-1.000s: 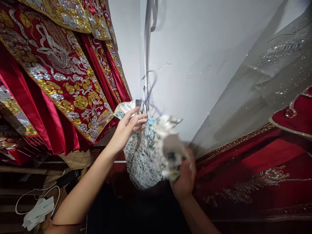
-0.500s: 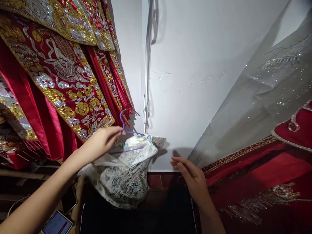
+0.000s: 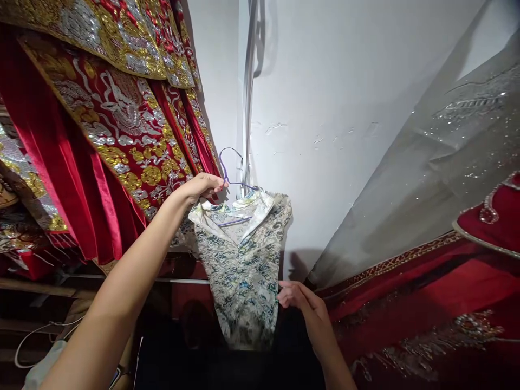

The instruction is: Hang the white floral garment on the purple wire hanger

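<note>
A purple wire hanger [image 3: 223, 162] is pinched at the base of its hook by my left hand [image 3: 207, 187]. From it hangs a pale shirt [image 3: 244, 265] with a blue-green floral pattern and an open collar; the hanger's lower bar shows through the neck opening. The shirt faces me and its hem drops toward my lap. My right hand [image 3: 299, 298] is at the shirt's right side edge, fingertips at or against the cloth, with the fingers bent together. Whether they grip any fabric I cannot make out.
Red garments with gold and silver embroidery [image 3: 134, 119] hang on the left. At the right are a sheer sequined cloth [image 3: 439, 157] and a red beaded garment [image 3: 406, 303]. A white wall [image 3: 317, 97] stands ahead, with a vertical metal strip [image 3: 248, 81]. A white cable [image 3: 24, 346] lies lower left.
My left hand has raised the hanger up and to the right. The shirt, bunched and swung left before, now hangs straight down. My right hand has moved slightly left and down to its edge.
</note>
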Available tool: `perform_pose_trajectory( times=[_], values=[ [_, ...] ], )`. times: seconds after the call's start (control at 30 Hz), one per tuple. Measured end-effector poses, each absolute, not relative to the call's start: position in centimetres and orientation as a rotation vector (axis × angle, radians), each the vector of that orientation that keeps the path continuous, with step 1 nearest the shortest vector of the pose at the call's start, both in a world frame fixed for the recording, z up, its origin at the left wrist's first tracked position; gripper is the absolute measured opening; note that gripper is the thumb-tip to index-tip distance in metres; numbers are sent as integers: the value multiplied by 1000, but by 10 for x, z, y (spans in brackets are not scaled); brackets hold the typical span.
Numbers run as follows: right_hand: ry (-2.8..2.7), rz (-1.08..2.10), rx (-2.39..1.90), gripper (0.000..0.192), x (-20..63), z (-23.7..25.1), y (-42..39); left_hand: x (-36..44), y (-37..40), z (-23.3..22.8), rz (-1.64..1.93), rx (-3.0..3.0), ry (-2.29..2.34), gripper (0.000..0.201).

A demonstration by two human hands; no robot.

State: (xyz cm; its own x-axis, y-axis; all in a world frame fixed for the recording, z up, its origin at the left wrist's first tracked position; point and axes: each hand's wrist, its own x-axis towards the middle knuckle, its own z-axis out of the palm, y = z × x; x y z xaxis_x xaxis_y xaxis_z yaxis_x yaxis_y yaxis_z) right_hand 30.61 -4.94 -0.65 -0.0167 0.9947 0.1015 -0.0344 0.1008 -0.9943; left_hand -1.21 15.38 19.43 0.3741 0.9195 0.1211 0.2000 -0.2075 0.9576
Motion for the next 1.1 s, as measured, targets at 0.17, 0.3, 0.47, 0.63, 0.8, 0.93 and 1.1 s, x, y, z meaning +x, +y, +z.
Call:
perform_pose_trajectory(
  times=[0.17,0.3,0.47,0.63,0.8,0.93,1.1],
  values=[
    [-1345,1243,-1094,43,288,-7,-47,5,162,201,877,1640,931,24],
    [-1378,1319,-1100,48,270,-10,-50,21,155,196,727,1734,904,20],
    [-1470,1428,-1152,54,257,-23,-44,21,135,183,833,1973,950,23],
    [-1570,1384,-1449,57,232,-31,-4,18,131,176,928,2286,1016,25],
    [-1530,1245,-1696,65,194,-23,50,18,129,177,909,2443,1064,27],
    [-1455,1215,-1724,54,184,-32,59,13,124,171,1076,2570,1113,21],
    [-1339,1221,-1607,48,190,-66,25,20,68,76,1771,2201,1275,28]
  ],
)
